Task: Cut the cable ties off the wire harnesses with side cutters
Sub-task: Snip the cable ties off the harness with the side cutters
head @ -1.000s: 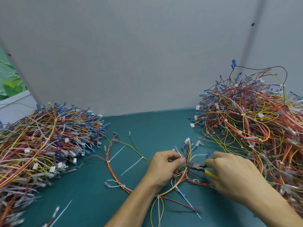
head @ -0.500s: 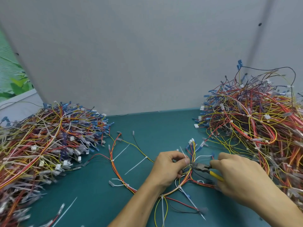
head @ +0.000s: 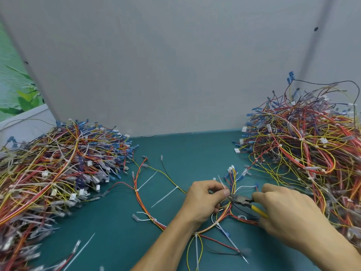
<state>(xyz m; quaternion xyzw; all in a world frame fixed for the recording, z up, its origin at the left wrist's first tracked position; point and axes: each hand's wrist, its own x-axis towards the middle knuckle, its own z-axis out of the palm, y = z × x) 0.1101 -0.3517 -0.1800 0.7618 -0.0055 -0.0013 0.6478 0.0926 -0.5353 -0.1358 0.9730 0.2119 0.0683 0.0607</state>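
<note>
Head view. One wire harness [head: 143, 204] is laid out on the green table [head: 117, 231], between a left heap [head: 58, 163] and a right heap [head: 302, 149] of harnesses, with a grey panel [head: 175, 65] behind.

The branch end of the harness, with its white and blue connectors, is held up just ahead of the hands. The left hand [head: 203, 200] is curled at this branch. The white tail of a cable tie [head: 221, 181] is pinched between thumb and forefinger, and it stands up and to the left from the fingertips.

The right hand [head: 289, 216] is wrapped round the yellow handles of the side cutters [head: 244, 201]. The nose of the tool is brought against the wire bundle, just beside the left thumb. The jaws appear nearly closed. Whether the tie band is already between them cannot be told, since the thumb and the wires cover that spot.

Step in hand, as judged: the tie on this branch is being presented for cutting, or is at the point of being cut.

Other ties [head: 166, 195] are seen on the same harness, to the left and below the left wrist, with long tails lying on the table. The harness is therefore judged only partly done.

Next move, as judged: only the plastic band should be taken between the jaws and the insulation kept clear. The tail should be kept taut so that the cut tie comes away with the left hand. The harness would then be shifted to bring the next tie to the tool.
</note>
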